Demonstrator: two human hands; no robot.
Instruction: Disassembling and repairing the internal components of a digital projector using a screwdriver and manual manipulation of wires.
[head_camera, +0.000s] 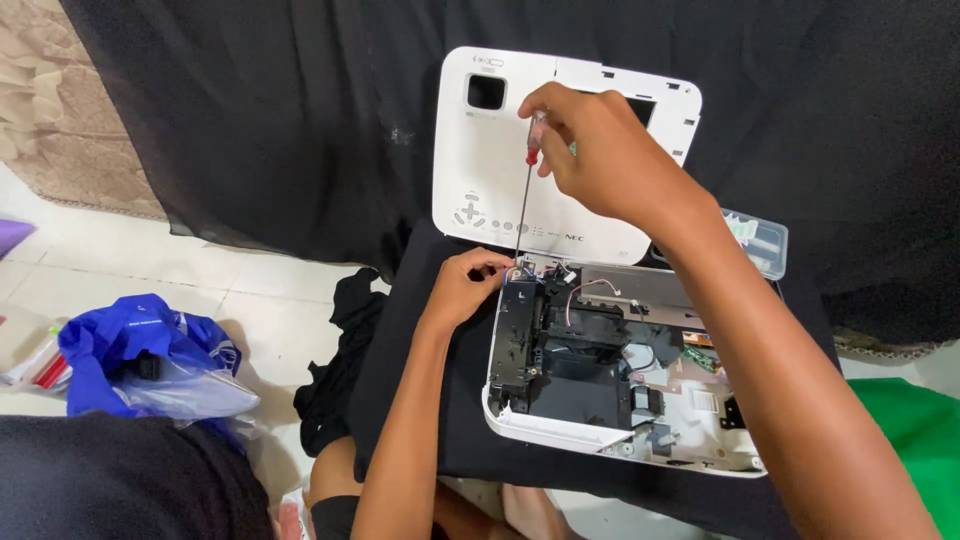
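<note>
1. Already the white top cover (500, 150) has been lifted off the projector and is laid flat just behind the opened chassis (610, 370), so the inside is exposed; judged from that, the opening-up is largely done, and work at the inner fastenings is what is left.

2. A screwdriver (527, 190) with a red and clear handle and a long thin steel shaft is held upright; its tip is set down at the rear left corner of the chassis, where a small fastening is presumed but is too small to be made out.

3. The grip of the right hand (610, 160) is pressed together around the top of the handle, pinching it between fingers and thumb.

4. The grip of the left hand (462, 285) is closed at the same corner, fingertips pinched beside the tip; whether the shaft or a small part is pinched cannot be told.

5. Smooth, glossy moulded plastic with rounded corners forms the cover and the chassis rim; black blocky modules, a red and white wire pair (590, 290) and a green circuit board (703, 357) are seen inside.

6. Everything is rested on a matt black cloth (300, 120) draped over the surface; a clear plastic parts box (765, 245) lies at the right, and a crumpled blue bag (140, 345) is left on the pale tiled floor (250, 290).
</note>
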